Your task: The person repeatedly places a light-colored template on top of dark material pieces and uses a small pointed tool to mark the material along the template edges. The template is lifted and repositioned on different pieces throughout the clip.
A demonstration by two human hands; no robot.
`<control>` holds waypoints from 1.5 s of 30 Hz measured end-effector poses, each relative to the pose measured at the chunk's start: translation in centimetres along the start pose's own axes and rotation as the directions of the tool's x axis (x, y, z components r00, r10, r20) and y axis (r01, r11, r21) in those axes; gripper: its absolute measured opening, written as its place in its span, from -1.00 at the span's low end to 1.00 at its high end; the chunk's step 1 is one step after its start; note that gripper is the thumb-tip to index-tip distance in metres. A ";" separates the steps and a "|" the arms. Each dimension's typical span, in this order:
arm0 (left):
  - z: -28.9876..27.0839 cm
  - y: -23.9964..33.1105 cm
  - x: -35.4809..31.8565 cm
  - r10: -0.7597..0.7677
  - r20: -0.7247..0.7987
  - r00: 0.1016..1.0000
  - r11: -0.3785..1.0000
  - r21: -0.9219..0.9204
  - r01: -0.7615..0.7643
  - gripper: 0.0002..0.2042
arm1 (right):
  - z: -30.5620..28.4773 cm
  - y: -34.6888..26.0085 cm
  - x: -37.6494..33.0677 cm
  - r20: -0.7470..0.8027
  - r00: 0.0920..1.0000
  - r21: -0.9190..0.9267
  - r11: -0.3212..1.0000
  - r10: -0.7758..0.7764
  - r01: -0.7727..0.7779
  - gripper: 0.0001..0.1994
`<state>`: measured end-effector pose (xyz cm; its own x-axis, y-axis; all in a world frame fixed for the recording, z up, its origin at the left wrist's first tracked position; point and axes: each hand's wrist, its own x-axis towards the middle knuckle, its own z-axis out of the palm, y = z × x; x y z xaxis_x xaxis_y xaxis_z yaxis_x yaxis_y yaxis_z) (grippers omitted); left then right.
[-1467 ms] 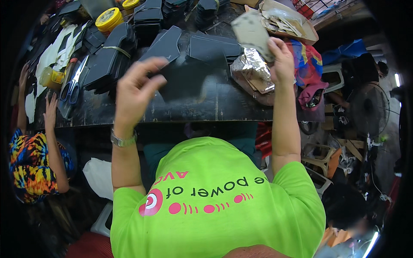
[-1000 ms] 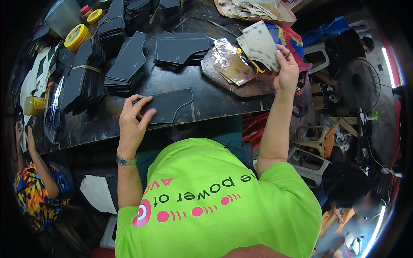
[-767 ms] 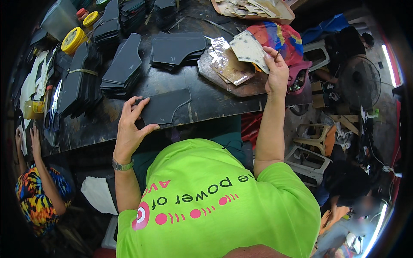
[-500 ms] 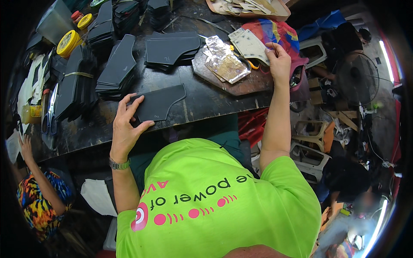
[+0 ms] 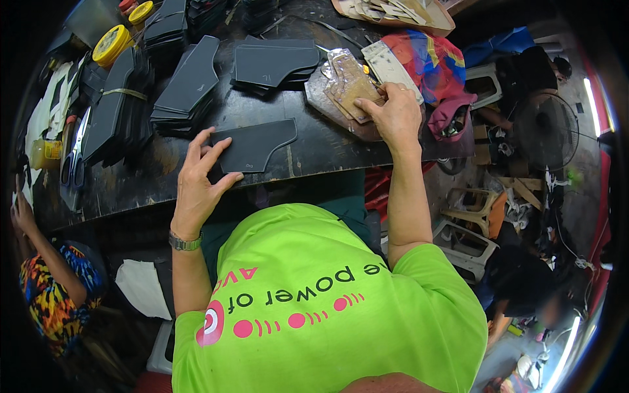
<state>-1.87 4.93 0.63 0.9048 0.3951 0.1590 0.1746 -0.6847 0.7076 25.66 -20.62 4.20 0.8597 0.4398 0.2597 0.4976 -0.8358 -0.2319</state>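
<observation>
A flat black cut piece [image 5: 257, 144] lies on the dark worktable [image 5: 314, 154] near its front edge. My left hand [image 5: 198, 187] rests on the piece's left end, fingers spread over it and thumb under its lower edge. My right hand [image 5: 391, 114] is over a pile of tan, plastic-wrapped pieces [image 5: 349, 88] on a brown board, fingertips pinching one of them. A pale patterned piece [image 5: 391, 65] lies just beyond that hand.
Stacks of black cut pieces [image 5: 187, 88] [image 5: 272, 62] fill the table's back, with bundled stacks [image 5: 111, 111] at left. Yellow tape rolls [image 5: 111, 42], scissors [image 5: 72, 154] and a colourful cloth [image 5: 429, 56] lie around. A person in a patterned shirt [image 5: 49, 295] sits at left.
My right hand brought the pale piece down from the air onto the table and moved to the wrapped pile. My left hand stayed on the black piece.
</observation>
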 end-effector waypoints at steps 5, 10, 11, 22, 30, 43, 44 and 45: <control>0.4 0.0 -0.3 0.020 -0.038 0.999 1.000 0.013 -0.020 -0.38 | 0.1 1.4 0.6 0.159 0.965 0.326 0.911 0.210 -0.252 -0.58; 0.6 -0.2 -0.5 0.022 -0.043 0.999 1.000 0.017 -0.021 -0.39 | 1.4 3.1 0.9 -0.086 0.993 0.428 0.903 0.086 -0.041 -0.70; 0.6 -0.2 -0.6 0.037 -0.062 0.997 0.998 0.057 -0.034 -0.38 | 1.6 3.2 0.8 -0.183 0.982 0.367 0.930 0.042 0.029 -0.73; 2.7 6.5 -0.5 0.296 -0.110 0.949 0.948 -0.085 -0.305 0.02 | -6.1 -6.8 -5.1 0.140 0.984 0.863 0.500 -0.108 -0.068 -0.80; 3.3 5.8 -1.1 0.108 -0.074 0.991 0.859 -0.495 -0.131 -0.61 | -4.1 -11.6 -6.5 -0.119 0.817 0.796 0.437 -0.564 0.418 -0.65; 0.4 1.1 -2.9 -0.047 -0.266 0.963 0.987 0.137 0.086 -0.35 | 4.9 -9.9 -1.1 0.357 0.779 0.768 0.636 -0.516 0.070 -0.84; 0.4 0.9 -3.0 -0.030 -0.252 0.967 0.986 0.152 0.070 -0.36 | 5.4 -10.2 -1.3 0.311 0.778 0.735 0.658 -0.545 0.167 -0.82; 0.4 0.7 -3.2 -0.018 -0.238 0.971 0.984 0.166 0.059 -0.36 | 5.8 -10.6 -1.4 0.253 0.769 0.711 0.652 -0.587 0.264 -0.83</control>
<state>-4.43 2.97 0.31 0.7830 0.5416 0.3059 0.2893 -0.7525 0.5917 19.88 -10.50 0.88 0.3987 0.9117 0.0991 0.6331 -0.1955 -0.7490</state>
